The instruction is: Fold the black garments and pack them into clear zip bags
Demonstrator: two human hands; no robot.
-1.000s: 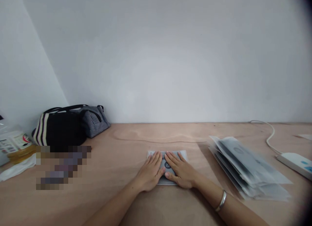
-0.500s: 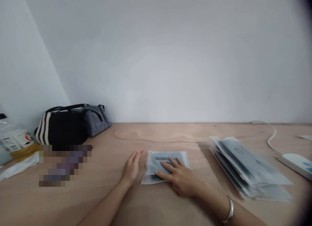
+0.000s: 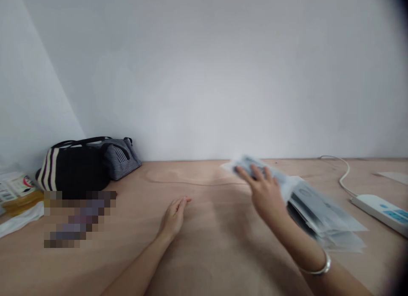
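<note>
- Your right hand (image 3: 261, 183) shifts from centre to one o'clock, clamped on the pouch (image 3: 280, 179) (blurred).
- Left hand (image 3: 174, 217), eleven o'clock: empty, fingers extended.
- Pouch lifted, not set down.

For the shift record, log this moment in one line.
right hand: holds packet, raised over table | left hand: no held thing visible | pile: on table, beside power strip

We see matt, frosted plastic pouches (image 3: 328, 209) at four o'clock on a smooth wooden surface (image 3: 204, 255); the bangle (image 3: 327, 263) looks shiny metal, the bags (image 3: 81, 172) at nine o'clock matt cloth.
</note>
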